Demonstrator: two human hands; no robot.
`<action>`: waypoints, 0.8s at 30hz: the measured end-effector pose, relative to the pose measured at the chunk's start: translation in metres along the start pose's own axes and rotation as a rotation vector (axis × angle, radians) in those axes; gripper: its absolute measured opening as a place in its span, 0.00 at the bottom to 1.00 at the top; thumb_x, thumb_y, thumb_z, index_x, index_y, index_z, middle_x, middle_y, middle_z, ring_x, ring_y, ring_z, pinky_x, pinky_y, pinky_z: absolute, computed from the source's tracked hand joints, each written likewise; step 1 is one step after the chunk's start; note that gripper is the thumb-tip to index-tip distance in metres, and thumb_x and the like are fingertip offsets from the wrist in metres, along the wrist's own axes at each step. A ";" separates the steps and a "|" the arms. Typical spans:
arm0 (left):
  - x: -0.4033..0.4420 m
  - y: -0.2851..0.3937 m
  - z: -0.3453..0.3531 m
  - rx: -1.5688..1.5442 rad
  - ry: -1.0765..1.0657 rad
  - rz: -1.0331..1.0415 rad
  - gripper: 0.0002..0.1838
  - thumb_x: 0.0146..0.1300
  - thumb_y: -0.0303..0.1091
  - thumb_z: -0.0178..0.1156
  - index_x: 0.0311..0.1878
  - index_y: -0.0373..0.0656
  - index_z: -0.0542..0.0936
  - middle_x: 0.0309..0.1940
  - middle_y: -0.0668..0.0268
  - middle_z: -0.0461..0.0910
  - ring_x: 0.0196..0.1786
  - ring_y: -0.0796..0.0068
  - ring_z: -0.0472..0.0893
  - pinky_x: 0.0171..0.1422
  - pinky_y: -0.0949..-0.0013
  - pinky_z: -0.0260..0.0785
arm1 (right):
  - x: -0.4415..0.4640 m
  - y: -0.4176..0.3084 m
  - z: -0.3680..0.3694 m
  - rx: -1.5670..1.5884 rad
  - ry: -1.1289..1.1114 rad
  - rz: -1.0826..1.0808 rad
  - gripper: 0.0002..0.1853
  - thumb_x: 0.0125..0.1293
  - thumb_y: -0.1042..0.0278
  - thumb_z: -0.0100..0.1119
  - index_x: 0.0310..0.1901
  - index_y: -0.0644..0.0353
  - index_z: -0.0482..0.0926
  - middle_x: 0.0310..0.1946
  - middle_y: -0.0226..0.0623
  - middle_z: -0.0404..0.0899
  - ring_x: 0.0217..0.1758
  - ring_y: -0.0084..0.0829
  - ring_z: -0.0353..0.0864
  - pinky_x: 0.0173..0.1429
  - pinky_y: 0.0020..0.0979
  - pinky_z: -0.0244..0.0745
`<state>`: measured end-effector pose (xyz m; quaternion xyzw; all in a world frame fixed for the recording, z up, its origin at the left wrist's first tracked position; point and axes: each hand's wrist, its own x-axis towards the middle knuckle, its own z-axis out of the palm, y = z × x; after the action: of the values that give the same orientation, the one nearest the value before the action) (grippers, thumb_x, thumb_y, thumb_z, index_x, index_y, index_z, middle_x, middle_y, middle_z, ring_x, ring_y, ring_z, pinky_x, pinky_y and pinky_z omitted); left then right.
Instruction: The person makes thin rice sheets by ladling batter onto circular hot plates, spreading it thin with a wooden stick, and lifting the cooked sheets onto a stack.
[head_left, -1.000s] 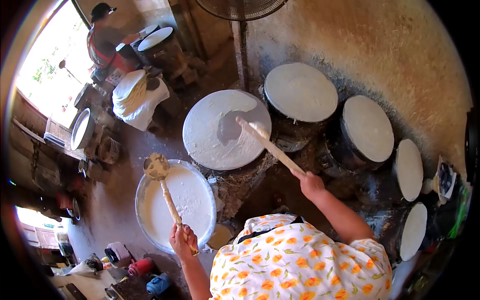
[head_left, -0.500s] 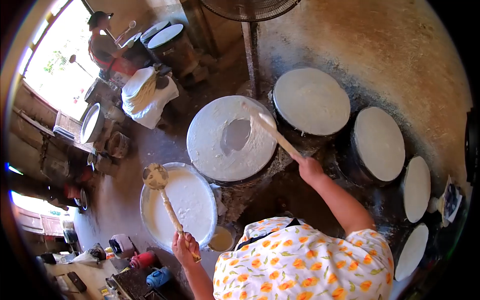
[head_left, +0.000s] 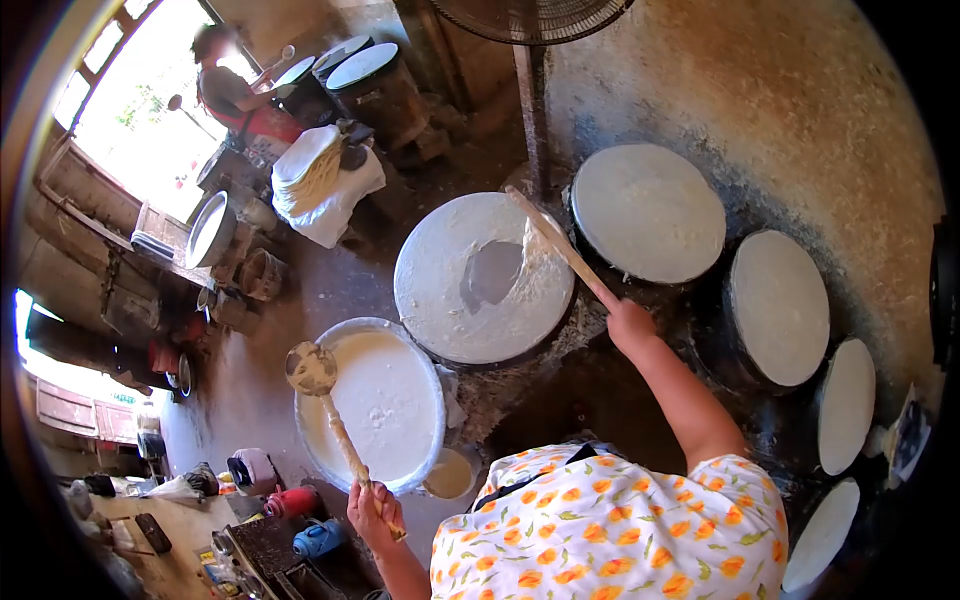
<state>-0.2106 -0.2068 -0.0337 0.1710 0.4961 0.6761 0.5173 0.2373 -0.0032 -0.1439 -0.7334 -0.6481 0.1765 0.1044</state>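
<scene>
My left hand (head_left: 375, 515) is closed around the handle of a ladle (head_left: 312, 370). The ladle's batter-smeared bowl hangs over the left rim of a wide basin (head_left: 440, 440) of creamy white batter (head_left: 385, 400). In my right hand (head_left: 632, 326) is a long wooden stick (head_left: 575, 262), slanting across the right side of a round white griddle top (head_left: 430, 285). Its far tip reaches the griddle's back rim. A ring of white batter coats the top around a bare grey patch (head_left: 490, 273). Thicker, rougher batter (head_left: 540, 258) lies beside the stick.
Several drums with round white tops (head_left: 650, 213) curve along the wall to the right. A fan (head_left: 530, 20) stands at the back. Stacked flat rounds (head_left: 308, 165) rest on a white cloth. Another person (head_left: 235, 95) works at far left. A small tub (head_left: 450, 473) stands beside the basin.
The view has shifted slightly, moving the scene rightward. My right hand has pushed the stick a little farther toward the griddle's back rim. My left hand still holds the ladle over the basin.
</scene>
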 end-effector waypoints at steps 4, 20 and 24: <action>0.005 -0.006 0.006 -0.058 -0.034 -0.022 0.15 0.68 0.28 0.47 0.55 0.34 0.69 0.24 0.64 0.71 0.13 0.84 0.64 0.10 0.80 0.55 | 0.028 -0.030 0.009 0.253 -0.063 -0.050 0.34 0.58 0.76 0.45 0.65 0.31 0.64 0.33 0.55 0.79 0.36 0.53 0.79 0.42 0.48 0.74; 0.014 -0.008 0.019 -0.019 -0.144 -0.076 0.14 0.69 0.29 0.47 0.55 0.34 0.69 0.25 0.64 0.71 0.14 0.84 0.64 0.11 0.79 0.59 | -0.039 -0.045 0.031 0.561 -0.136 -0.327 0.31 0.59 0.78 0.44 0.63 0.35 0.69 0.50 0.44 0.77 0.48 0.48 0.79 0.53 0.40 0.74; 0.016 -0.009 0.018 -0.028 -0.177 -0.091 0.14 0.69 0.29 0.47 0.55 0.35 0.69 0.25 0.64 0.71 0.14 0.84 0.64 0.12 0.79 0.59 | -0.014 -0.012 0.028 0.587 0.082 -0.267 0.33 0.58 0.80 0.44 0.63 0.34 0.68 0.47 0.43 0.79 0.44 0.49 0.80 0.50 0.40 0.75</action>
<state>-0.1996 -0.1841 -0.0378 0.2002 0.4459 0.6410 0.5917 0.2138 -0.0173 -0.1635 -0.5869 -0.6552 0.3111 0.3596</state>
